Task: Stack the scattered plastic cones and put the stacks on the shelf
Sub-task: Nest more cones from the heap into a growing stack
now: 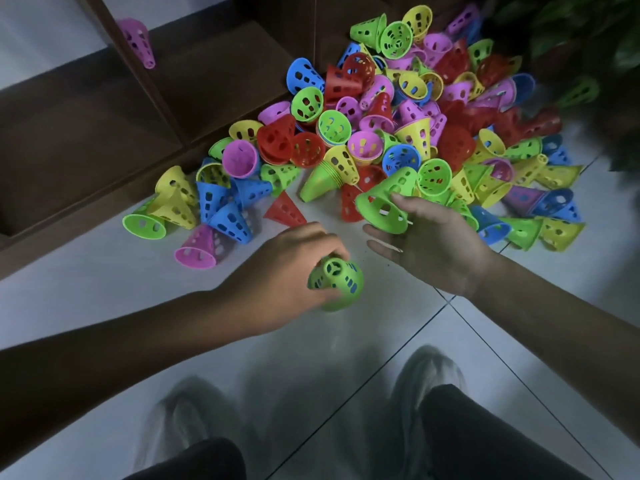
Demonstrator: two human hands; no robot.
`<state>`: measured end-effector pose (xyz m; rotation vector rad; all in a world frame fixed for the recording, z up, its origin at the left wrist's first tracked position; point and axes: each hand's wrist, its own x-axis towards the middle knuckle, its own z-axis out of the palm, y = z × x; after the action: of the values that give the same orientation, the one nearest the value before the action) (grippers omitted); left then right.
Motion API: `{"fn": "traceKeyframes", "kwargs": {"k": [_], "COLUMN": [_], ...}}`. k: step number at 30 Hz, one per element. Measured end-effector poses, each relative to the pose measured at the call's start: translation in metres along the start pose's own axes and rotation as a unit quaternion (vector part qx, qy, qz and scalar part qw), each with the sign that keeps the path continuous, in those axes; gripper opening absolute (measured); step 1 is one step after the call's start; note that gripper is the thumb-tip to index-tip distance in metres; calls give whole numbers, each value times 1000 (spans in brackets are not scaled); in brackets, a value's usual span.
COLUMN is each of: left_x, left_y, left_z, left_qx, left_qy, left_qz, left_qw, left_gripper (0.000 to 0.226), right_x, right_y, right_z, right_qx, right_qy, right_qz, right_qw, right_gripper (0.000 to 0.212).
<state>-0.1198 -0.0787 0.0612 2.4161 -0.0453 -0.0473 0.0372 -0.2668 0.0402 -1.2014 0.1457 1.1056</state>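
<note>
A big pile of perforated plastic cones (398,133) in green, yellow, red, blue and pink lies on the tiled floor against a dark wooden shelf (194,84). My left hand (287,271) grips a green cone stack (337,284) by its narrow top, low over the floor. My right hand (429,240) holds a single green cone (384,202) at the pile's near edge, thumb on its side. A stack of pink cones (138,41) rests in a shelf compartment at upper left.
A stack of yellow cones (327,176) lies on its side near the pile's front. Loose cones spread left toward the shelf base. My two shoes (426,375) stand on the pale tiles below. Dark plant leaves (588,29) crowd the upper right.
</note>
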Motion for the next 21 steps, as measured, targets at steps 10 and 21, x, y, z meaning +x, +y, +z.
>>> {"fn": "traceKeyframes", "kwargs": {"k": [10,21], "left_x": [-20,-39], "left_y": [-109,-211], "left_z": [-16,-48], "left_qx": [49,147], "left_qy": [-23,66], "left_qz": [-64,-166], "left_qw": [996,973], "left_gripper": [63,60], "right_x": [-20,-18], "right_y": [14,56], "right_z": [27,36], "right_qx": [-246,-582], "right_qy": [-27,4], "right_qz": [-156,-234], "right_qw": [956,779], "right_gripper": [54,63]}}
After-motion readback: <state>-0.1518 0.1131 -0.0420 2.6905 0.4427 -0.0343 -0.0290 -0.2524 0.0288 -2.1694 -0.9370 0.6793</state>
